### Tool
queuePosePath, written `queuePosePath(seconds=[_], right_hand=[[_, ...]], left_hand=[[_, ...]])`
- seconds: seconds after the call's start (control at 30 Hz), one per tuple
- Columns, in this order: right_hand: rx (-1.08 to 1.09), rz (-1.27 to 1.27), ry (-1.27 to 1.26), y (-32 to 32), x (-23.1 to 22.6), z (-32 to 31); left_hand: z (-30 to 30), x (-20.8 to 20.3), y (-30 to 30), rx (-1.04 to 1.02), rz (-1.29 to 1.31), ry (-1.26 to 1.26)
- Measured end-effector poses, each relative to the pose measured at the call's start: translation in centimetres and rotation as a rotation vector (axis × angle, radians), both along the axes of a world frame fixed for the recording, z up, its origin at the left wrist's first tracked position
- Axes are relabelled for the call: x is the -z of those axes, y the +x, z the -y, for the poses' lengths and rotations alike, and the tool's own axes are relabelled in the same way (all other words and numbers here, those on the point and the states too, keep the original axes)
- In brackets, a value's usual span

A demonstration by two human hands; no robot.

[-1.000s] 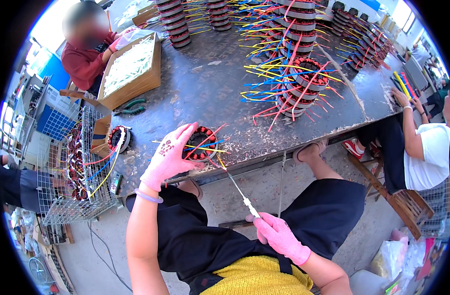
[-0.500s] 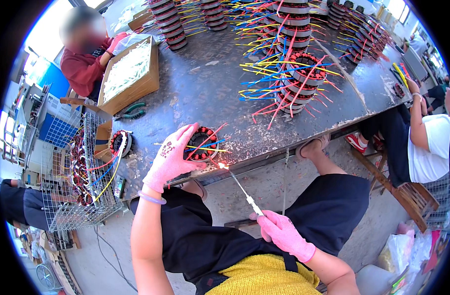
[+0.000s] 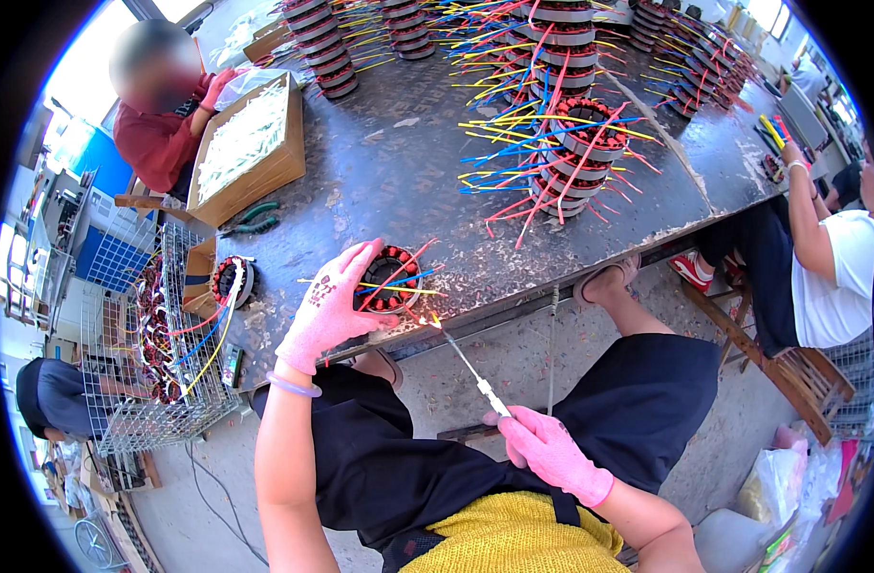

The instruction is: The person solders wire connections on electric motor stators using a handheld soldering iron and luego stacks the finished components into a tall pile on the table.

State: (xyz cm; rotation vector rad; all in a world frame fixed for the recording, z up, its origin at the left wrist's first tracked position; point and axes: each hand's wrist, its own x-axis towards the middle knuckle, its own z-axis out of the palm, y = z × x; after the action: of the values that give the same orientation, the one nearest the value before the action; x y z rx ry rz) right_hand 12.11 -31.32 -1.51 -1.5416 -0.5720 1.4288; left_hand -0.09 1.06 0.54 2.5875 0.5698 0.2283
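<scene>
My left hand [image 3: 324, 310], in a pink glove, curls round the left side of a motor stator [image 3: 391, 305] near the table's front edge. Red, blue and yellow wires stick out of the stator, mostly to the right. My right hand [image 3: 556, 458], also gloved in pink, grips the lower end of a thin metal wand [image 3: 468, 363] with a white middle section. A small orange flame [image 3: 433, 322] burns at the wand's tip, just off the stator's lower right side. Whether it touches a wire I cannot tell. Left of my left hand lies another stator [image 3: 234, 283] with white-sleeved leads.
Stacked stators [image 3: 580, 158] with long wires stand farther back. Green-handled pliers [image 3: 254, 222] lie by a cardboard box [image 3: 289, 158] of pale pieces. A wire basket [image 3: 170, 420] with stators sits at the left. Co-workers are at the far left and right.
Both hands keep nearly the same place, and the flame at the wand's tip looks longer. At the lower left a person has bent down. The view has shifted slightly.
</scene>
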Motion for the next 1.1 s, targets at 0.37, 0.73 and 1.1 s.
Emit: queuePosePath(seconds=[0.37,0.73,1.1], right_hand=[[-0.013,0.016,0.007,0.0,0.5,0.1],[0.015,-0.045,-0.015,0.1,-0.1,0.0],[0.058,-0.085,-0.035,0.3,0.2,0.5]], left_hand=[[0.0,0.2,0.1,0.000,-0.004,0.001],[0.3,-0.4,0.4,0.001,0.010,0.005],[0.2,0.2,0.0,0.015,0.016,0.001]])
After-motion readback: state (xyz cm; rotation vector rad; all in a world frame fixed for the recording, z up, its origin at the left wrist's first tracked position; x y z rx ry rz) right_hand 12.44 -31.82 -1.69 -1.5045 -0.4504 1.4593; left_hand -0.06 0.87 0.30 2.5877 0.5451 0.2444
